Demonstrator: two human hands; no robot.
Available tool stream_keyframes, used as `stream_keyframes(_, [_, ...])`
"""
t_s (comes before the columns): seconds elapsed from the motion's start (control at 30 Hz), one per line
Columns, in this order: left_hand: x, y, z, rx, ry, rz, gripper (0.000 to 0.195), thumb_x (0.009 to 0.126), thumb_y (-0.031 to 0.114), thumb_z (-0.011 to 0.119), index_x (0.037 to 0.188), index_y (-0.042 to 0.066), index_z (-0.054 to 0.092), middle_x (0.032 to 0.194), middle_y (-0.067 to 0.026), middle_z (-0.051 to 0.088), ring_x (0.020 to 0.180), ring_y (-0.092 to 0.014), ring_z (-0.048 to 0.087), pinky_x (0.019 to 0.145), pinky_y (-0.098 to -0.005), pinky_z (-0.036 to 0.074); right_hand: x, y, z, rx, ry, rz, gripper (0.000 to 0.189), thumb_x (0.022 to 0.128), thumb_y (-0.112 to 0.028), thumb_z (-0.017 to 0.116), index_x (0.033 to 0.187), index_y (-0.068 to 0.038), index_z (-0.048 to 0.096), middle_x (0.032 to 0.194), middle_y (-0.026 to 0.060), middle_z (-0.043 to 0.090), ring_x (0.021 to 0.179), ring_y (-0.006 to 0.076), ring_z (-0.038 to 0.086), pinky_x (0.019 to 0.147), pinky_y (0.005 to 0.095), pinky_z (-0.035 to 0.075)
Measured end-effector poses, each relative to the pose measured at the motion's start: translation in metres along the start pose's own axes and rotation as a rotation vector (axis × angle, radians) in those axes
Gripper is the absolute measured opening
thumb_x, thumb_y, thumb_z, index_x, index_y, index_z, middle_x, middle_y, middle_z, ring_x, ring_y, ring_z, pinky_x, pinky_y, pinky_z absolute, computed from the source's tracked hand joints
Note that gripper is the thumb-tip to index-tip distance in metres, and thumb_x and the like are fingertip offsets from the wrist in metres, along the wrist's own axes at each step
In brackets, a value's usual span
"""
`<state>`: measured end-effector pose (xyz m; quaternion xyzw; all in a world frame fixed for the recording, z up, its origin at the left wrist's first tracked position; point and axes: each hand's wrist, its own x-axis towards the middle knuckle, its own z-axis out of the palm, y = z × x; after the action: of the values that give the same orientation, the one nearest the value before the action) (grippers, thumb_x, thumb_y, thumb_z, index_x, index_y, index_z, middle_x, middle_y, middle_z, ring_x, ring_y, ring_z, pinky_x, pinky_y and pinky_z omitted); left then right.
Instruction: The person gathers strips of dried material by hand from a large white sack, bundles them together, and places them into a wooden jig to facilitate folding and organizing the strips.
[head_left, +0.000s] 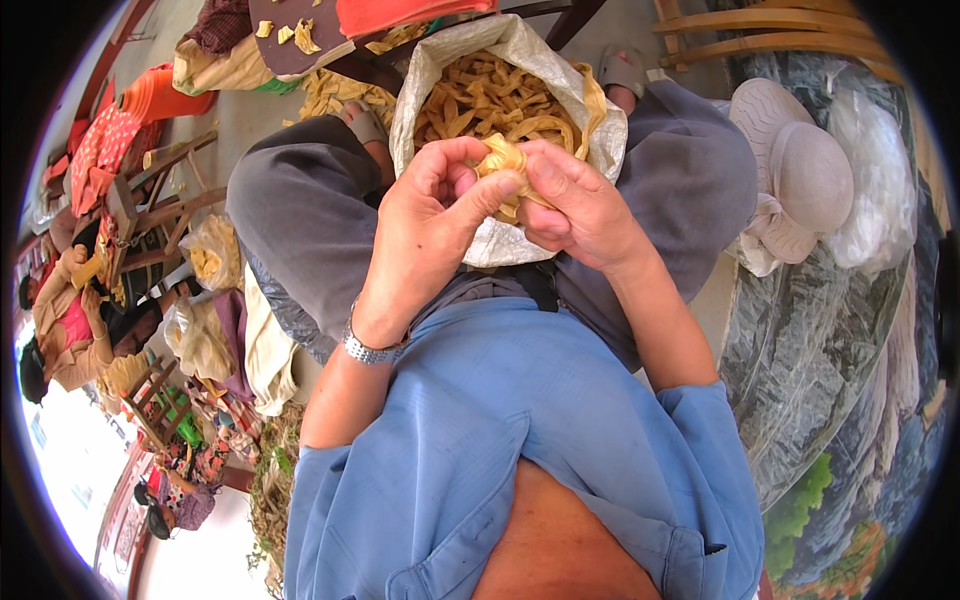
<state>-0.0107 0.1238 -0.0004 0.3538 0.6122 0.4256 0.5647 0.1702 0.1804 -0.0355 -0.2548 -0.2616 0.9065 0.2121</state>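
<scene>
Both of my hands meet over a white woven sack (513, 244) that stands between my knees. My left hand (442, 202) pinches one side of a knotted, yellowish dried strip (502, 159) between thumb and fingers. On its other side, my right hand (574, 202) grips the same strip, its thumb near the knot. A loose end hangs below the fingers. Inside the sack's open mouth lie many brownish-yellow dried pieces (487, 94), with a long strip (592, 105) draped over the right rim. What the strips are made of I cannot tell.
A dark round stool top (292, 56) with scraps stands at upper left, near yellow pieces (337, 94) on the floor. An orange container (161, 94) and wooden stools lie left. Other people (75, 322) sit far left. To the right are a sun hat (810, 176) and clear plastic (870, 172).
</scene>
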Motion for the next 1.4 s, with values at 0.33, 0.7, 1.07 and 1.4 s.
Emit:
stream_keyframes(0.33, [0.001, -0.003, -0.002, 0.172, 0.038, 0.003, 0.031, 0.095, 0.023, 0.074, 0.087, 0.002, 0.053, 0.076, -0.0021, 0.058, 0.070, -0.009, 0.058, 0.061, -0.0262, 0.050, 0.007, -0.004, -0.003, -0.377, 0.171, -0.051, 0.032, 0.104, -0.037, 0.059, 0.112, -0.006, 0.060, 0.070, -0.0054, 0.050, 0.059, 0.0016, 0.043, 0.051, 0.0198, 0.034])
stream_keyframes(0.7, [0.003, 0.017, -0.036, -0.465, 0.003, -0.091, 0.022, 0.095, 0.008, 0.070, 0.086, 0.007, 0.051, 0.081, -0.0028, 0.059, 0.061, -0.008, 0.053, 0.058, -0.0228, 0.043, -0.009, -0.036, 0.011, -0.947, 0.178, -0.069, 0.019, 0.099, -0.021, 0.069, 0.100, -0.004, 0.063, 0.081, -0.0033, 0.060, 0.073, 0.0029, 0.050, 0.063, 0.0219, 0.043])
stream_keyframes(1.07, [0.002, 0.040, -0.058, 0.527, -0.005, 0.481, 0.044, 0.090, 0.007, 0.073, 0.131, 0.004, 0.057, 0.117, -0.0097, 0.060, 0.109, -0.022, 0.060, 0.097, -0.0324, 0.049, -0.004, -0.038, 0.018, -1.186, 0.164, -0.451, 0.013, 0.095, -0.017, 0.070, 0.096, -0.005, 0.069, 0.079, 0.0080, 0.067, 0.068, 0.0198, 0.066, 0.062, 0.0300, 0.051])
stream_keyframes(1.4, [0.015, 0.015, 0.005, 0.730, -0.321, 0.315, 0.015, 0.094, 0.012, 0.062, 0.101, 0.000, 0.058, 0.088, -0.0225, 0.063, 0.083, -0.043, 0.063, 0.071, -0.0489, 0.051, -0.011, -0.044, 0.011, -1.501, 0.022, -0.364, 0.020, 0.094, -0.023, 0.068, 0.089, -0.006, 0.058, 0.072, 0.0147, 0.064, 0.066, 0.0365, 0.065, 0.057, 0.0432, 0.052])
